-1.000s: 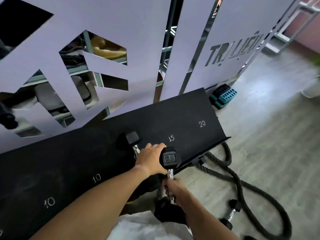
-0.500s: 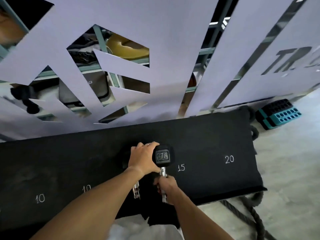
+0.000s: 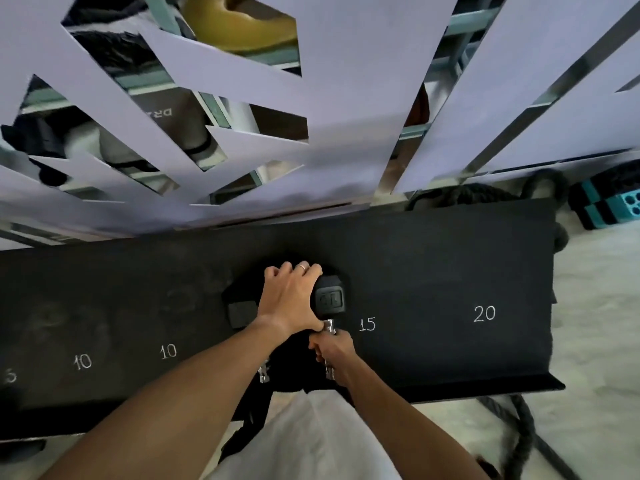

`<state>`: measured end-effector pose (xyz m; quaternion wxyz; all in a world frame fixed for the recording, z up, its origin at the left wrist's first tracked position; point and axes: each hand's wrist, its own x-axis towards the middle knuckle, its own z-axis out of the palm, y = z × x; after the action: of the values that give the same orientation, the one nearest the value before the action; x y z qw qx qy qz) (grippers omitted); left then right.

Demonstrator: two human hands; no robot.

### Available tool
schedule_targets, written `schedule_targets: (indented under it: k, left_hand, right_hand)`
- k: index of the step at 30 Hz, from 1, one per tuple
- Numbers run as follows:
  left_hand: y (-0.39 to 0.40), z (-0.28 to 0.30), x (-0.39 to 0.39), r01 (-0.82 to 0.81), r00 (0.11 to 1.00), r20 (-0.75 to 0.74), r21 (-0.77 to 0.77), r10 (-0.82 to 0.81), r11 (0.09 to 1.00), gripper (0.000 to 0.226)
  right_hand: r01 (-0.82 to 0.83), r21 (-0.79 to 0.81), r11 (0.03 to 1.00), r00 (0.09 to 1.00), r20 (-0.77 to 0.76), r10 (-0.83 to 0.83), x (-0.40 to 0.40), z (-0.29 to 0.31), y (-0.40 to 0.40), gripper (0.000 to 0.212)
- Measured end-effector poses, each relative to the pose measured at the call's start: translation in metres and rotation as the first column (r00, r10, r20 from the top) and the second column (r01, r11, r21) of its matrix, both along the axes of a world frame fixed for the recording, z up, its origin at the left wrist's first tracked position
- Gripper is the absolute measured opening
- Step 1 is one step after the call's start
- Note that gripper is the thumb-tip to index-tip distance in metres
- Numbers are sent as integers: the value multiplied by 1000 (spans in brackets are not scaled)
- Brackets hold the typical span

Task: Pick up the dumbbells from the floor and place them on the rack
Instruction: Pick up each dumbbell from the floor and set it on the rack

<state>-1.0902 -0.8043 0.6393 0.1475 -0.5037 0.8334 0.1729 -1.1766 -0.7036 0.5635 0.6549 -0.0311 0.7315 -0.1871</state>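
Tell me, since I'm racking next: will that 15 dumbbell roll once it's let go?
Probably not: the dumbbell has flat-sided heads. It looks dense and heavy; the left hand steadies its head while the right hand grips the chrome handle.

Head view, steeply down, close over rack [image 3: 450, 271]
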Motion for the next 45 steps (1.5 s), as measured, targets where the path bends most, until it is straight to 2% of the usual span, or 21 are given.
schedule_targets:
  k: [3,7,14,20,22,24,27,30,33,36,39,42,45]
  left_hand:
    - [2,-5,4,12,1000,-3,-19,-12,1000,94]
    - [6,-7,4,50,999,23,-36,-49,998,93]
    - [7,-7,12,29,1000,-8,4,-29,1000,92]
    - [2,-9,16,36,999,-38,26,-35,999,93]
    - [-4,-10,17,48,997,-59,44,-45,998,92]
    - [-6,-9,18,48,997,-64,55,-45,997,92]
    - [-2,-16,21,105,994,-37,18,-104,994,96]
    - [-1,-26,26,150,988,-26,-30,-151,988,101]
    - [-3,-24,27,179,984,-10,-34,-179,983,103]
    - [2,-18,30,159,987,-37,43,-157,986,102]
    - [11,-8,37,151,987,-65,109,-145,982,98]
    - [25,2,42,136,984,-128,119,-121,983,94]
    - [47,9,44,148,977,-171,125,-126,981,80]
  right_hand:
    - [-12,-1,1000,1000,-13,12,0,-7,3,14]
    - [-29,-15,999,999,-19,29,-3,-12,5,4]
    - [-53,-78,996,998,27,55,-4,-7,9,8]
    - [-77,33,997,997,-7,77,1,0,-8,14]
    - [-50,32,998,999,-20,50,3,-1,-9,18]
    - [-23,19,1000,999,-31,23,7,-3,-7,13]
    - [-7,-3,1000,999,-52,7,16,-10,-5,5]
    - [-30,-17,999,997,-67,29,17,-18,-2,7]
    - [-37,-74,997,992,-121,28,21,-17,7,7]
    - [-46,-137,990,968,-252,10,32,-8,24,31]
    - [-35,-199,979,936,-351,-38,42,10,56,45]
    - [21,-259,966,890,-436,-136,49,28,97,35]
    - [141,-254,957,855,-456,-247,53,43,146,23]
